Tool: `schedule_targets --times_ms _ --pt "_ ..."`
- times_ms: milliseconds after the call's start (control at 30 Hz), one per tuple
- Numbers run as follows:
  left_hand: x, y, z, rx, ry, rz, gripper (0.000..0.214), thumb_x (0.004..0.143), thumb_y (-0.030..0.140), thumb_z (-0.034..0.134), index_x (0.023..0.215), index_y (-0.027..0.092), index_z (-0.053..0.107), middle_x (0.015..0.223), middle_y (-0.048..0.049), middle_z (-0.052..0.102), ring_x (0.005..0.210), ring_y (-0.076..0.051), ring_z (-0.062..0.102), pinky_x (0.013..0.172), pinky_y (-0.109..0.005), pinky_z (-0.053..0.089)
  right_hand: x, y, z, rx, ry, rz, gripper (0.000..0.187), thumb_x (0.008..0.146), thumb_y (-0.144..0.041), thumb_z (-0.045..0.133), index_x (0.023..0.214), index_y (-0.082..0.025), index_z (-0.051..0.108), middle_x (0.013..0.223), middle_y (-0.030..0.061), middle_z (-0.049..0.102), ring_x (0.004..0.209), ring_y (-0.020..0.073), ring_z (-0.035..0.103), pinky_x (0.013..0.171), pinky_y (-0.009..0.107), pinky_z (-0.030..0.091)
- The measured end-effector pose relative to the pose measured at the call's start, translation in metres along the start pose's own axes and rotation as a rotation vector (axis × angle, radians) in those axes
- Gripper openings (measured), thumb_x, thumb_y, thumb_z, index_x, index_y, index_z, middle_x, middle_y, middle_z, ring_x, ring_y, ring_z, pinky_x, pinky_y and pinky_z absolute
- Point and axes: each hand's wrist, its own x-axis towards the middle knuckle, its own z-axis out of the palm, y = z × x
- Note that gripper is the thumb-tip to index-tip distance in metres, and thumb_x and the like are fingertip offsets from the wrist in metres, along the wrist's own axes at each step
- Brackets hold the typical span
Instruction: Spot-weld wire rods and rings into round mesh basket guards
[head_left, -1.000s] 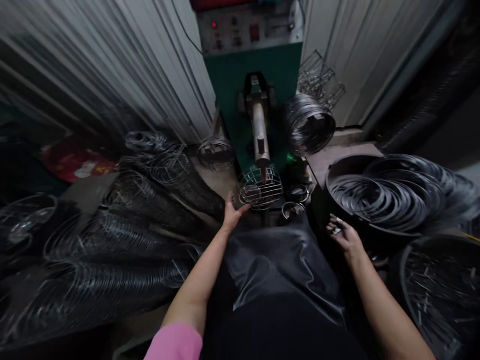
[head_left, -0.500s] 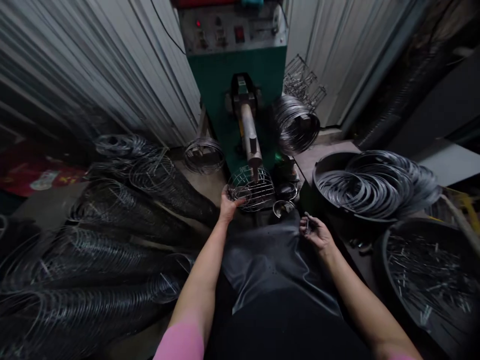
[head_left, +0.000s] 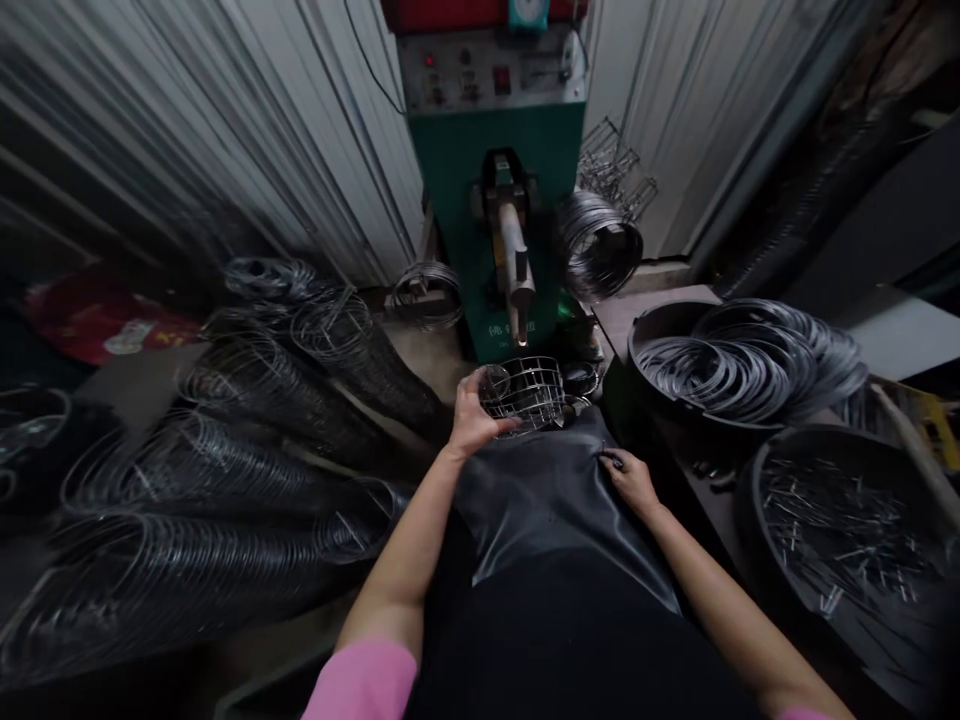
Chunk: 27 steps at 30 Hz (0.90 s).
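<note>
My left hand (head_left: 472, 418) is closed round the near left side of a small wire cage (head_left: 526, 393), which sits at the front edge of my dark apron (head_left: 555, 500), just below the metal arm (head_left: 514, 255) of the green welding machine (head_left: 501, 150). My right hand (head_left: 628, 477) rests on the apron to the right, fingers pinched on a small dark piece that I cannot make out.
Long rows of stacked wire cages (head_left: 225, 470) fill the floor at left. A black tub of wire rings (head_left: 739, 365) stands at right, and a black tub of short wire pieces (head_left: 840, 520) is nearer. Coiled wire (head_left: 600, 245) hangs beside the machine. Corrugated walls stand behind.
My left hand closed on the wire cage and drew it down off the machine's arm toward my lap. My right hand moved left from the tubs onto the apron.
</note>
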Motion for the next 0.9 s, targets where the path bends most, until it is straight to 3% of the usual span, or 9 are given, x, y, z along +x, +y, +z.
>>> schedule_targets --times_ms 100,233,300,367,567,733,900 --pt "0.007 0.02 0.0 0.134 -0.006 0.053 0.1 0.035 0.04 0.086 0.124 0.023 0.043 0.118 -0.0087 0.045 0.113 -0.03 0.042 0.1 -0.043 0.034 0.017 -0.028 -0.009 -0.034 -0.126 -0.074 0.018 0.068 -0.038 0.061 0.074 -0.022 0.068 0.077 0.0062 0.069 0.075 0.024 0.063 0.072 0.039 0.049" --pt "0.012 0.037 0.006 0.253 -0.061 0.066 0.098 0.036 0.037 0.086 0.123 0.021 0.044 0.119 -0.0105 0.044 0.115 -0.033 0.039 0.1 -0.045 0.031 0.054 -0.101 -0.016 -0.05 -0.331 -0.218 0.025 0.067 -0.031 0.063 0.09 -0.022 0.066 0.083 0.0029 0.068 0.074 0.0197 0.061 0.068 0.031 0.047" --pt "0.012 0.042 0.01 0.307 -0.095 0.068 0.095 0.039 0.037 0.084 0.123 0.02 0.043 0.119 -0.0113 0.044 0.115 -0.034 0.038 0.099 -0.047 0.03 0.072 -0.132 -0.011 -0.111 -0.441 -0.221 0.026 0.06 -0.025 0.067 0.086 -0.021 0.063 0.072 -0.0006 0.065 0.065 0.0165 0.057 0.059 0.026 0.044" --pt "0.011 0.045 0.013 0.353 -0.134 0.076 0.09 0.043 0.037 0.082 0.123 0.021 0.043 0.119 -0.0114 0.045 0.114 -0.034 0.038 0.097 -0.047 0.03 0.087 -0.151 0.001 -0.184 -0.472 -0.211 0.023 0.055 -0.02 0.069 0.076 -0.02 0.06 0.063 -0.0028 0.061 0.059 0.014 0.053 0.053 0.023 0.041" --pt "0.011 0.05 0.015 0.418 -0.208 0.116 0.088 0.046 0.033 0.077 0.125 0.02 0.04 0.121 -0.0132 0.046 0.113 -0.034 0.039 0.095 -0.047 0.029 0.087 -0.155 0.043 -0.236 -0.268 -0.29 0.015 0.062 -0.014 0.055 0.074 -0.021 0.058 0.062 -0.0023 0.059 0.058 0.0138 0.052 0.054 0.023 0.038" --pt "0.014 0.048 0.007 0.389 -0.239 0.094 0.09 0.044 0.029 0.077 0.125 0.017 0.04 0.12 -0.0139 0.046 0.113 -0.034 0.039 0.094 -0.046 0.031 0.078 -0.148 0.044 -0.08 -0.463 -0.357 0.018 0.073 -0.021 0.048 0.079 -0.02 0.065 0.077 0.0023 0.066 0.075 0.0182 0.061 0.07 0.029 0.046" --pt "0.021 0.042 0.004 0.326 -0.261 0.076 0.09 0.043 0.03 0.079 0.125 0.021 0.041 0.119 -0.0111 0.045 0.114 -0.034 0.04 0.096 -0.046 0.031 0.088 -0.15 0.033 -0.131 -0.598 -0.474 0.023 0.074 -0.027 0.056 0.094 -0.021 0.066 0.091 0.0055 0.066 0.086 0.0201 0.061 0.078 0.033 0.046"
